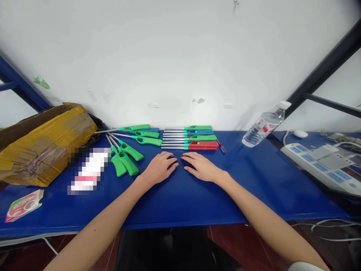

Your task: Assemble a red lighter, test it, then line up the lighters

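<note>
My left hand (159, 168) and my right hand (201, 167) rest palm down on the blue table (254, 184), fingertips almost meeting at the middle and holding nothing. Just above them, long-nosed utility lighters with green handles (189, 138) lie side by side, metal nozzles pointing left. One red-handled lighter (201, 145) sits at the front of that row. Nearest my left hand, more green-handled lighters (124, 160) lie angled in a loose group. A slim purple-handled tool (222, 147) lies at the right end of the row.
A cardboard box wrapped in yellow tape (45, 145) fills the table's left end. A blurred packet (88, 171) lies beside it, and a small pink packet (24, 206) sits near the front edge. A tilted water bottle (263, 126), power strip (318, 162) and white mouse (300, 133) stand right.
</note>
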`<state>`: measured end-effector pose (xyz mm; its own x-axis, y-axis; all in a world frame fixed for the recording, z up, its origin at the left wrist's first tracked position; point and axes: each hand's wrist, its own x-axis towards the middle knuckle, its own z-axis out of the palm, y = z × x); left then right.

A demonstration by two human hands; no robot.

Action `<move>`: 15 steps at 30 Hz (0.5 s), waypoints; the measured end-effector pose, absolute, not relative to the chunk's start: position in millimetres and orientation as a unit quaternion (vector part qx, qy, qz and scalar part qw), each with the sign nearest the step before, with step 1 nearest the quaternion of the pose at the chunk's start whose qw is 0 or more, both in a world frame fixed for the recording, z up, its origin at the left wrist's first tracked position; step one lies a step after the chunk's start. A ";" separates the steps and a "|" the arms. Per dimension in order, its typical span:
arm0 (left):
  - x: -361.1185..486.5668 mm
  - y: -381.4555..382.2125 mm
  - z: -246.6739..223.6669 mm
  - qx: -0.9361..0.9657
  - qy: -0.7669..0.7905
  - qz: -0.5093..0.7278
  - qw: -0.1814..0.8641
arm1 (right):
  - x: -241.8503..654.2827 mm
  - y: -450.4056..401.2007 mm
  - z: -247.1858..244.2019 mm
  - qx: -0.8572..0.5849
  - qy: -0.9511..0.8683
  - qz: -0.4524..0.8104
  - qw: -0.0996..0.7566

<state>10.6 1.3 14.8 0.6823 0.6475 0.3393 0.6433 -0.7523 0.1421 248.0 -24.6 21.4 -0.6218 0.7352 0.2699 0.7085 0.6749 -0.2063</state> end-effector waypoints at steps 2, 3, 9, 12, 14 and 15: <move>9.1 2.0 15.9 0.921 0.346 0.178 0.010 | 247.9 -24.6 21.3 -0.400 -0.900 0.047 0.168; 8.4 2.4 16.4 0.923 0.344 0.173 0.013 | 247.9 -24.6 20.9 -0.400 -0.900 0.050 0.167; 4.2 6.2 22.5 0.917 0.345 0.198 0.023 | 248.1 -24.5 20.5 -0.404 -0.900 0.050 0.157; -0.9 12.2 29.7 0.885 0.387 0.261 -0.002 | 247.7 -25.4 22.3 -0.405 -0.900 0.051 0.156; -8.0 18.2 34.6 0.849 0.439 0.291 -0.029 | 247.3 -26.0 23.7 -0.407 -0.899 0.053 0.154; -12.8 21.5 36.6 0.830 0.473 0.292 -0.043 | 247.2 -26.3 24.3 -0.408 -0.899 0.055 0.152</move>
<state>-12.8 21.5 36.6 0.3817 0.7606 0.5251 0.8111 -0.5481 0.2043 247.2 -26.3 24.3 -0.6216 0.7493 0.2284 0.7160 0.6617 -0.2223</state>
